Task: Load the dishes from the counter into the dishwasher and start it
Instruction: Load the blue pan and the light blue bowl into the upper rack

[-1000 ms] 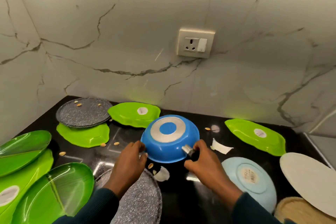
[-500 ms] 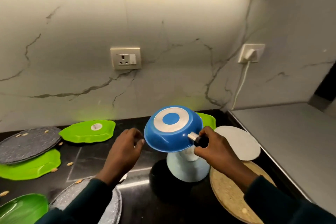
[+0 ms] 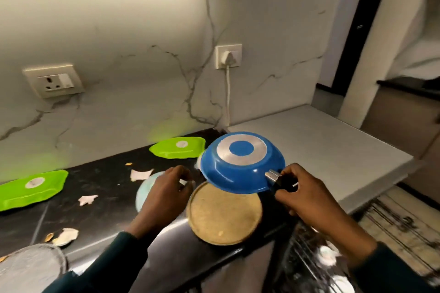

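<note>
A blue pan (image 3: 240, 169) with a silver ring on its base hangs upside down above the counter's right end. My right hand (image 3: 302, 190) grips its short black handle (image 3: 282, 182). My left hand (image 3: 164, 195) hovers just left of the pan with loosely curled fingers, touching nothing I can make out. Under the pan lies a round tan plate (image 3: 221, 216). A pale blue plate (image 3: 142, 190) is partly hidden behind my left hand. The dishwasher rack (image 3: 385, 221) shows at the lower right, blurred.
Two green leaf-shaped plates (image 3: 178, 147) (image 3: 31, 188) lie on the black counter (image 3: 107, 181), and a grey speckled plate (image 3: 31, 266) sits at the lower left. Scraps and seeds are scattered about. A white worktop (image 3: 321, 150) adjoins on the right. A plug and cord (image 3: 228, 78) hang on the wall.
The pan has been lifted off the counter and carried to the right in my right hand. My left hand let go of its rim and trails beside it. The view swung right.
</note>
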